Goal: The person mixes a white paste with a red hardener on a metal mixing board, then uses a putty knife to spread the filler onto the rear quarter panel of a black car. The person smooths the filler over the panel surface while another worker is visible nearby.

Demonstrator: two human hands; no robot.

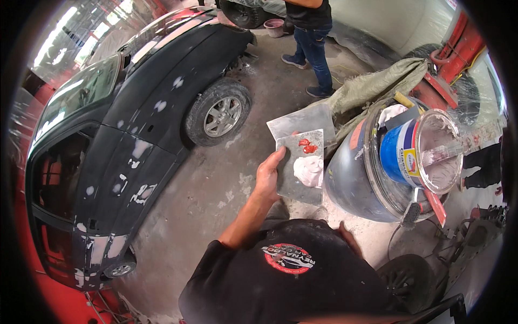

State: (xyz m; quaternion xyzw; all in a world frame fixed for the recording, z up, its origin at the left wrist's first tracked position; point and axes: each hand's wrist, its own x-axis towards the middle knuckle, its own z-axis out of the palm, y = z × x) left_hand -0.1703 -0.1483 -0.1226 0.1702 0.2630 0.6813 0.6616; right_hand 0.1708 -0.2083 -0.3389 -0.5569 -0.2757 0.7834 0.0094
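Observation:
My left hand (268, 174) grips a flat grey mixing board (288, 181) by its left edge, thumb on top. On the board sit a mound of pale pink filler paste (309, 170) and a smaller dab of red paste (307, 146). Just beyond it is a plain grey sheet (300, 122); whether I touch it is hidden. My right hand (350, 237) shows only partly beside my dark shirt, its fingers hidden. To the right, an open blue can (396, 154) of pink filler lies tilted on a grey drum (345, 181), with a red spreader (435, 208) by its rim.
A black car (162, 119) with pale filler patches stands at left. Another person (313, 48) in jeans stands ahead near a pink bucket (274, 27). A crumpled cover (372, 89) lies behind the drum. A tyre (407, 283) is at lower right, a red post (453, 59) at far right.

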